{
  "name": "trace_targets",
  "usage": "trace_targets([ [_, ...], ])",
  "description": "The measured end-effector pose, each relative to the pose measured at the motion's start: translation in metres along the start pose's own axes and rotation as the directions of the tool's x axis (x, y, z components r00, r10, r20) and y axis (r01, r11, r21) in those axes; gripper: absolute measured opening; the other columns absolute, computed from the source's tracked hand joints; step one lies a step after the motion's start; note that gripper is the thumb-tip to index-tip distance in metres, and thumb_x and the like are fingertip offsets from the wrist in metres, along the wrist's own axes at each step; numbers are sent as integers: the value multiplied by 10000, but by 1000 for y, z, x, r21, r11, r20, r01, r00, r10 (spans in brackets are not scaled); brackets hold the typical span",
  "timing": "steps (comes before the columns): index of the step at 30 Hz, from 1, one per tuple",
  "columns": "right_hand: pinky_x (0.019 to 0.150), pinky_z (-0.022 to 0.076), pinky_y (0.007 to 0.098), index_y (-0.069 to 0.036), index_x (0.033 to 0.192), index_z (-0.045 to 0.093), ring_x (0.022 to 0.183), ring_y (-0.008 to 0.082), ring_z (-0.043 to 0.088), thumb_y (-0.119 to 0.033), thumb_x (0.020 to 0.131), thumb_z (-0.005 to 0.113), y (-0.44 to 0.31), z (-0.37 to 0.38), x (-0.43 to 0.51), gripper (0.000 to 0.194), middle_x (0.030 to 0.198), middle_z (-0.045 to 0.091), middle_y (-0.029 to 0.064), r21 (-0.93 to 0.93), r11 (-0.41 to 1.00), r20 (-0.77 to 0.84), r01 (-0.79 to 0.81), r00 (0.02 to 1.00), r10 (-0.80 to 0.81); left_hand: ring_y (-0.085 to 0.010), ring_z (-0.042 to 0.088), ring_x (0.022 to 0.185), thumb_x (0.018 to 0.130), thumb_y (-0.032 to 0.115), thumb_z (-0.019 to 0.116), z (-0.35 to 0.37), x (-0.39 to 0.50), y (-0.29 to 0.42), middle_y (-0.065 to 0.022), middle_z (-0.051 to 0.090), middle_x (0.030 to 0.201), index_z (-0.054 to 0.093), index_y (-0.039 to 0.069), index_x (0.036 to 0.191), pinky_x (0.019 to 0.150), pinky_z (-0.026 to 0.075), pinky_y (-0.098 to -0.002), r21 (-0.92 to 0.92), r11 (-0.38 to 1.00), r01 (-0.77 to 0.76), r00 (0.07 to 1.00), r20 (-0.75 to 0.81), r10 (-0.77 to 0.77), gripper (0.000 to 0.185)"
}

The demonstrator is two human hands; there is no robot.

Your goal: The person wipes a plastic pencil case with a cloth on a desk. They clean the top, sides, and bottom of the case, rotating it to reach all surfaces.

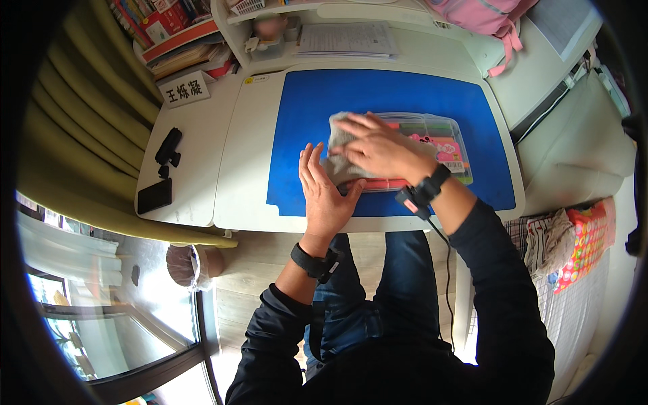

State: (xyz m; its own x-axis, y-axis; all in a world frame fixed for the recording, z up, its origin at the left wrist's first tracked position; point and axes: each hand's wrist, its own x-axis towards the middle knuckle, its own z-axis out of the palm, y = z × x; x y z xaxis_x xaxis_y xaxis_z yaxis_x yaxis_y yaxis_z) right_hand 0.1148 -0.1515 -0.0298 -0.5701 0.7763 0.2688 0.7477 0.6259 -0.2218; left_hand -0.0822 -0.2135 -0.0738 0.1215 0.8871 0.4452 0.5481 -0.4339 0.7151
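A clear plastic carrying case (461,132) with coloured marker pens inside lies flat before me. Its pink insert bears writing and a barcode. My right hand (379,147), slightly blurred, presses a crumpled grey cloth (339,134) against the left part of the lid, fingers spread over it. At the case's left end is my left hand (325,195), its thumb on the near edge and its fingers raised beside the cloth. The two hands cover part of the lid. Under the case is a blue desk mat (314,96).
The white desk (245,152) holds a black clip-like device (168,146), a flat black rectangular object (155,196) and a folded name card (185,90) at left. Papers (347,39) lie behind. A cable (447,273) hangs from my right wristband. A waste bin (207,263) stands below, left.
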Motion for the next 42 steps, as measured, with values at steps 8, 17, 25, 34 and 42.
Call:
trace_targets([
  [8, 1306, 314, 543, -227, 1439, 740, 1569, 351, 439, -304, 1145, 483, 10, 16, 24, 398, 1655, 562, 105, -92, 989, -88, -118, 990, 110, -472, 279, 1608, 855, 278, 958, 0, 0, 1, -302, 320, 1684, 313, -29, 1629, 1304, 299, -539, 35, 999, -20, 1000, -10, 20, 1053],
  [17, 1380, 173, 529, -242, 1383, 785, 1649, 285, 345, -407, 1164, 479, -34, -17, -39, 410, 1697, 534, 1, 130, 991, 231, 13, 972, -43, -511, 281, 1607, 783, 146, 952, 0, 0, -1, -295, 333, 1685, 325, 1, 1637, 1302, 299, -581, 38, 998, -45, 998, -46, 47, 1069],
  [25, 1370, 226, 472, -223, 1372, 793, 1618, 260, 399, -437, 1171, 462, -37, -19, -36, 442, 1614, 621, 4, 214, 976, 196, -39, 981, -4, -504, 357, 1566, 784, 171, 954, -3, -2, 3, -258, 417, 1650, 401, 11, 1594, 1297, 318, -582, 87, 990, -110, 991, -62, 115, 994],
  [34, 1321, 311, 526, -171, 1593, 588, 1592, 340, 431, -374, 1183, 443, -6, -12, -34, 480, 1692, 524, 90, -165, 960, -44, -225, 974, 221, -453, 427, 1514, 799, 228, 966, -3, -2, 4, -247, 491, 1586, 403, -19, 1566, 1279, 350, -516, -1, 1000, -27, 999, -17, 27, 983],
  [42, 1327, 292, 534, -77, 1484, 681, 1559, 352, 473, -318, 1159, 469, -10, -19, -67, 456, 1603, 616, 104, -204, 936, -109, -285, 957, 268, -419, 451, 1526, 843, 278, 948, -5, -2, 6, -189, 546, 1566, 430, 5, 1565, 1292, 293, -596, -8, 1000, -13, 999, 43, 13, 930],
])
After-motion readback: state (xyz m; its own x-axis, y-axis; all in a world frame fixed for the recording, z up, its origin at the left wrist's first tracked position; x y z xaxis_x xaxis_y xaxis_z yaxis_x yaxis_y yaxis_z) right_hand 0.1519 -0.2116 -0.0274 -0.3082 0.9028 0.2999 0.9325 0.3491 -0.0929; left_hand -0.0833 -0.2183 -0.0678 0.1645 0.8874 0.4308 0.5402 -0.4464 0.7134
